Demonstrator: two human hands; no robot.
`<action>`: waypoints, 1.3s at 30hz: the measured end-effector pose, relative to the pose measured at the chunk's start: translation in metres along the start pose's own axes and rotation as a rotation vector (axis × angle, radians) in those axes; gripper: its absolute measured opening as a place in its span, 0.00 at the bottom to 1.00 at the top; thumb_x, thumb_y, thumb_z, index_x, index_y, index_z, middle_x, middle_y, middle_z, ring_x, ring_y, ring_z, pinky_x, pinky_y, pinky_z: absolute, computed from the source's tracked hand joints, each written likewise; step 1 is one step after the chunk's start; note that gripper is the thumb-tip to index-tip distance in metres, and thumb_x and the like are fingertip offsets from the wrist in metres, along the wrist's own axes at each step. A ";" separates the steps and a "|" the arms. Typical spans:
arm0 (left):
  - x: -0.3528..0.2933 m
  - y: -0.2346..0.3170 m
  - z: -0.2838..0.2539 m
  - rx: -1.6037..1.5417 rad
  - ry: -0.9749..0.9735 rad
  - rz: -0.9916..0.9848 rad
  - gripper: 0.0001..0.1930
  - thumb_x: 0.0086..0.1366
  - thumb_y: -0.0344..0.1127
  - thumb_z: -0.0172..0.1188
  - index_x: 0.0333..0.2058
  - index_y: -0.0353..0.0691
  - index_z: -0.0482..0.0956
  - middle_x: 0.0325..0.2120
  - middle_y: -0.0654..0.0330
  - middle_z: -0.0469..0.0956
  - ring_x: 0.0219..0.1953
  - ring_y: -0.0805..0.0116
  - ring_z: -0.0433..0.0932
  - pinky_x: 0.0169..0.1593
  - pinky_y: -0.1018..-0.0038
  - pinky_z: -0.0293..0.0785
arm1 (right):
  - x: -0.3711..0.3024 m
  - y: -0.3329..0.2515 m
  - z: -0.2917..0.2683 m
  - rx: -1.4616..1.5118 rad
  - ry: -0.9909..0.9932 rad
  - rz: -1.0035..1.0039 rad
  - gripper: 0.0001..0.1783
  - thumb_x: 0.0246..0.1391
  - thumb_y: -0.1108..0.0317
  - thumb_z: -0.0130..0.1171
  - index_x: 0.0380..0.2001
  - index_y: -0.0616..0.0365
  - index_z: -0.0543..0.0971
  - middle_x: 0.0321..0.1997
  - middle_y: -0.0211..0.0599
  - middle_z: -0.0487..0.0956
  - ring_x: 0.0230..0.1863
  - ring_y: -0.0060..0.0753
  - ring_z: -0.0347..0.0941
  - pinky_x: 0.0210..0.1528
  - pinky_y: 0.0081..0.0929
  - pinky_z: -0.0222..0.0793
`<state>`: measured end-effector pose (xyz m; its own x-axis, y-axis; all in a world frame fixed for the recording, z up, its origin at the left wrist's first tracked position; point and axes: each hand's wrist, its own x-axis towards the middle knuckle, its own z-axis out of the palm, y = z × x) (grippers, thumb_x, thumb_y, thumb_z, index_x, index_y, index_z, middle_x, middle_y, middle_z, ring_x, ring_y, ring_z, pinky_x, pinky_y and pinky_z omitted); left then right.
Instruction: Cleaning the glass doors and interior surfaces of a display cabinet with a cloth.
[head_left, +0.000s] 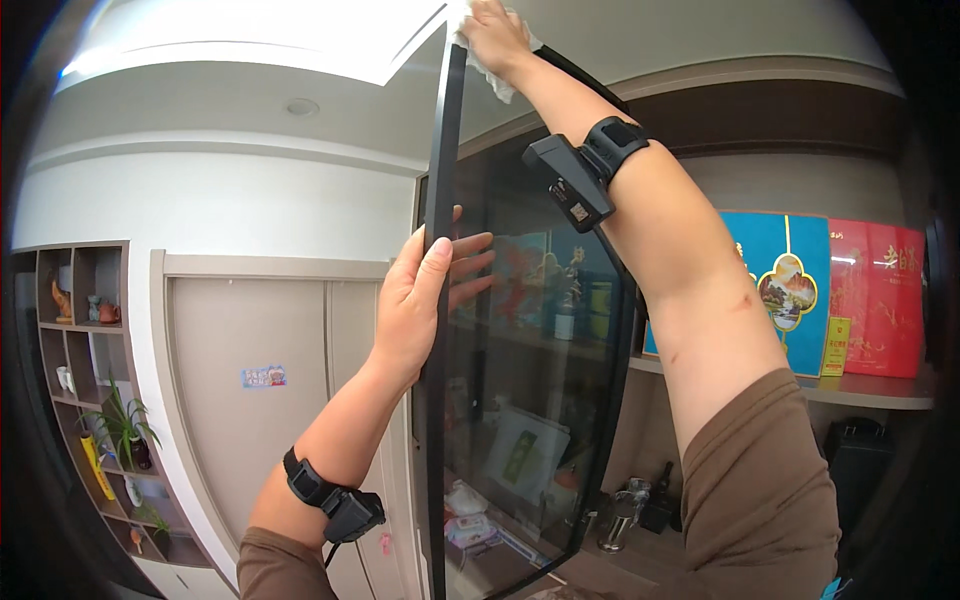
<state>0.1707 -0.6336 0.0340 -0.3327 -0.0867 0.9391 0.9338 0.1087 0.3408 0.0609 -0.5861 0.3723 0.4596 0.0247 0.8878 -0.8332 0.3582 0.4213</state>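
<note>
A dark glass cabinet door (530, 400) with a slim black frame stands swung open in front of me. My left hand (415, 290) grips the upright edge of its frame. The thumb lies on the near side, and the fingers show through the glass behind it. Raised high, my right hand (495, 40) is closed on a white cloth (500, 85) and presses it against the top corner of the door. Part of the cloth is hidden under the fingers and cut off by the picture's upper edge.
On the right, a cabinet shelf (870, 390) carries a blue gift box (740, 235) and a red one (885, 300). A glass jug (625, 515) stands below. At far left is a shelf unit (85, 340) with a potted plant (125, 425), beside a beige wall door (245, 330).
</note>
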 end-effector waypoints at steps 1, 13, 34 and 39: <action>-0.001 0.001 -0.002 0.002 0.006 -0.001 0.26 0.77 0.45 0.42 0.66 0.38 0.57 0.57 0.41 0.70 0.58 0.51 0.72 0.60 0.59 0.72 | -0.002 -0.008 0.005 0.026 -0.024 -0.020 0.26 0.61 0.59 0.41 0.59 0.56 0.73 0.65 0.55 0.65 0.68 0.58 0.55 0.69 0.52 0.49; -0.008 0.008 -0.002 0.012 0.036 -0.007 0.26 0.77 0.43 0.41 0.66 0.34 0.56 0.56 0.38 0.69 0.59 0.50 0.72 0.60 0.58 0.73 | -0.042 -0.057 -0.022 0.208 0.118 -0.228 0.18 0.64 0.63 0.44 0.48 0.60 0.78 0.59 0.44 0.74 0.59 0.51 0.68 0.61 0.40 0.64; -0.047 -0.013 -0.038 -0.263 0.258 0.019 0.32 0.76 0.56 0.30 0.63 0.34 0.61 0.56 0.48 0.72 0.60 0.59 0.71 0.64 0.62 0.65 | -0.267 -0.143 -0.094 0.575 -0.280 -0.171 0.11 0.58 0.69 0.52 0.44 0.56 0.76 0.56 0.42 0.77 0.52 0.52 0.74 0.53 0.43 0.70; -0.073 -0.029 -0.061 -0.277 0.159 -0.107 0.32 0.76 0.57 0.32 0.63 0.36 0.64 0.55 0.46 0.73 0.59 0.59 0.73 0.63 0.61 0.68 | -0.350 -0.172 -0.123 0.545 -0.411 -0.250 0.21 0.52 0.70 0.59 0.51 0.52 0.78 0.57 0.41 0.77 0.55 0.47 0.74 0.59 0.43 0.67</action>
<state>0.1760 -0.6911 -0.0474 -0.4267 -0.2387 0.8723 0.9021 -0.1812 0.3917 0.0814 -0.5422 -0.0338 0.5927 -0.3886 0.7055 -0.8026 -0.2115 0.5578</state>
